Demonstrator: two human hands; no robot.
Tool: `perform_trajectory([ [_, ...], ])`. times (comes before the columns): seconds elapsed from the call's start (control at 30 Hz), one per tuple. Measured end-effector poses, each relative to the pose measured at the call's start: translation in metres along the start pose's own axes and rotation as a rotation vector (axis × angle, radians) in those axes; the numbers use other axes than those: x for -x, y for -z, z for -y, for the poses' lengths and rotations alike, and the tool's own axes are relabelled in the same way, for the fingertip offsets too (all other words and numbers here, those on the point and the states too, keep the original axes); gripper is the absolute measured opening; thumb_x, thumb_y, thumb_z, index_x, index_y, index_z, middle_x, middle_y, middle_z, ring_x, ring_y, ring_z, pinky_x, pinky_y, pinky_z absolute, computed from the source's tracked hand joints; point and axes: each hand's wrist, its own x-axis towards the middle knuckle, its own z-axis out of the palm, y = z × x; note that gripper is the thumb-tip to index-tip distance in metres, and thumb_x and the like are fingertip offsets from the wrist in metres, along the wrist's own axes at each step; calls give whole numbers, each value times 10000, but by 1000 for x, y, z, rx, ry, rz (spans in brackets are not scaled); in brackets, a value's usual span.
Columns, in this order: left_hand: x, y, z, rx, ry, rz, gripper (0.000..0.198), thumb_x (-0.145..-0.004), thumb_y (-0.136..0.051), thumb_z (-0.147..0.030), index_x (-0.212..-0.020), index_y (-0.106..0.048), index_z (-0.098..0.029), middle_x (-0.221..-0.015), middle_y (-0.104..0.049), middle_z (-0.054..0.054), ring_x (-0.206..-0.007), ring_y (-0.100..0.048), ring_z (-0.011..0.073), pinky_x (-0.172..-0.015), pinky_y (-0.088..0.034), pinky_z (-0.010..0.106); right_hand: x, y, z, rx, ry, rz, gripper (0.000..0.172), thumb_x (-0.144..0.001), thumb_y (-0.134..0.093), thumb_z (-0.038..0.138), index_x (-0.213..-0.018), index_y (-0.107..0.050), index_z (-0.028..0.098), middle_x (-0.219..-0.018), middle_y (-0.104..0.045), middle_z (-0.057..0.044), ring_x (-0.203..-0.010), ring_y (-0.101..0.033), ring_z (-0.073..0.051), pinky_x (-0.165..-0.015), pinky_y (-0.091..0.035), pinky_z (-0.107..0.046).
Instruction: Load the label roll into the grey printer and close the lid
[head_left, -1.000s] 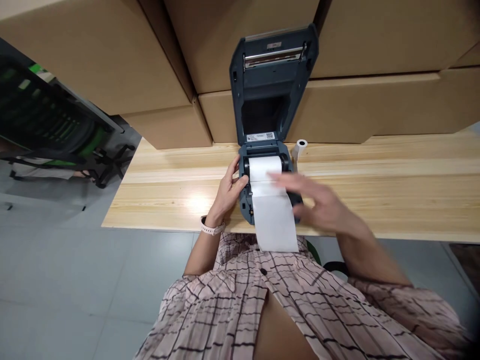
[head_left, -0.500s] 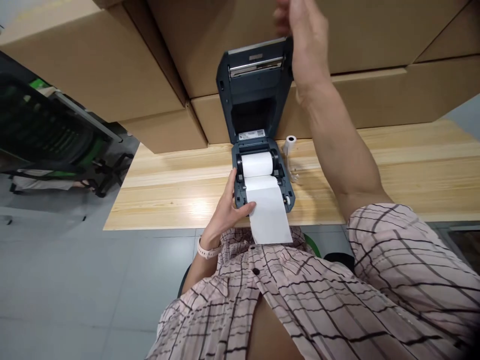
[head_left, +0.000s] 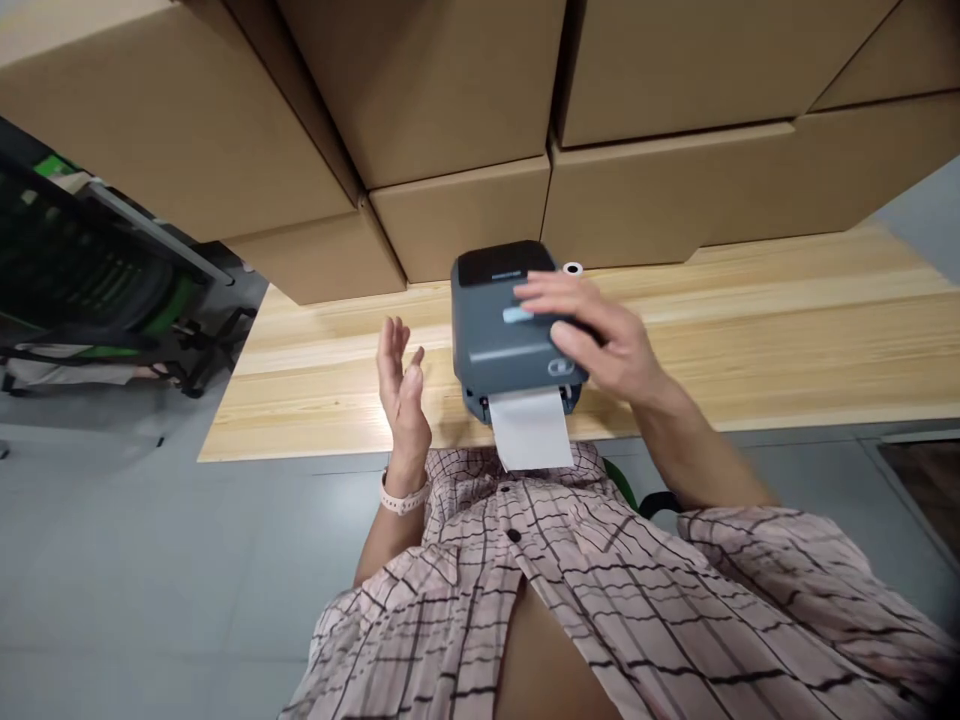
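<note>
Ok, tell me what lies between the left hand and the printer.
In the head view, a narrow strip of wooden tabletop shows between the left hand and the printer; the hand stands apart from the printer.

A slate-gray label printer point(head_left: 499, 350) sits upright on a pale wooden tabletop point(head_left: 322, 370), its lid point(head_left: 480, 318) down over the base, as a blank white paper strip point(head_left: 531, 432) juts from its front beyond the table's edge.

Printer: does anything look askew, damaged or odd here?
The printer lid may not be fully shut: parts of the base show beneath its front edge. The white paper extends past the table. No spill or damage shows.
</note>
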Motion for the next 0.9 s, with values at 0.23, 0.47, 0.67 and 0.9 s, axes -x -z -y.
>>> perform_trajectory([
  [0.23,-55,-44,-28,-384,-306,202,680,-1034,-481,-705,-1574,-520,-293,-1735,-428,107,-1659,-309,329,-1365,-225,573,59,-35,-6,242,-69,-54,411,-1097,-428,273,-1408,-689,330,-1553,-660,-3,-1557,-515,-251,-1326,-352,-616],
  [0.47,-70,-82,-22,-483,-310,486,752,-988,-439,-793,-1590,-523,-351,-1776,-375,47,-1698,-221,320,-1393,-105,579,64,-37,-11,276,-74,-98,393,-1099,-417,330,-1359,-711,335,-1557,-658,8,-1548,-525,-284,-1325,-351,-622],
  [0.67,-65,-83,-23,-494,-253,531,724,-965,-471,-794,-1575,-530,-409,-1752,-414,-19,-1700,-215,297,-1403,-100,573,68,-47,-12,285,-69,-191,378,-1106,-397,350,-1315,-711,379,-1540,-663,69,-1550,-521,-267,-1326,-366,-595],
  [0.9,-50,-71,-28,-371,-226,285,600,-1009,-399,-770,-1487,-525,-430,-1664,-516,0,-1628,-353,286,-1337,-290,540,66,-48,-10,225,-18,-219,371,-1095,-406,319,-1305,-702,391,-1548,-652,97,-1560,-505,-250,-1307,-393,-579],
])
